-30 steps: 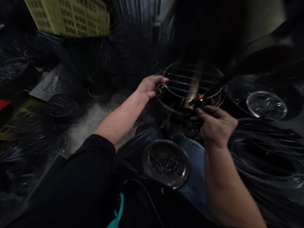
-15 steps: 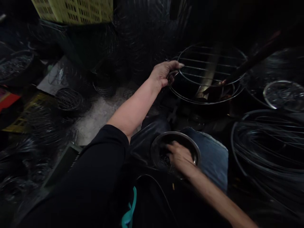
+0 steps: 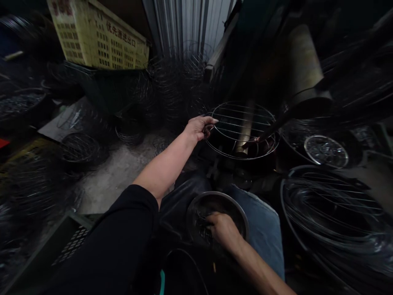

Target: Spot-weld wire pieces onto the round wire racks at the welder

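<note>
My left hand [image 3: 199, 127], arm stretched forward, is closed on the near left rim of a round wire rack [image 3: 229, 134]. The rack has parallel bars across an upper ring and a second ring below it. Inside a round metal bowl [image 3: 241, 205] on my lap is my right hand [image 3: 223, 226]. Its fingers are bent down among small dark metal pieces [image 3: 204, 231], and the fingertips are hidden. A dark rod [image 3: 272, 130] with a reddish tip reaches the rack from the right, above a pale bar [image 3: 245, 133] under the wires.
At right stands a large round container [image 3: 285, 205] of wire rings, with a smaller bowl [image 3: 326, 151] of shiny pieces behind it. A yellow crate [image 3: 123, 47] sits on a dark green bin [image 3: 101, 88] at back left. Stacked wire racks [image 3: 81, 147] lie to the left.
The view has tilted up, so everything appears lower and further left. My right hand, blurred earlier, is now deeper among the pieces in the bowl. My left hand keeps hold of the rack.
</note>
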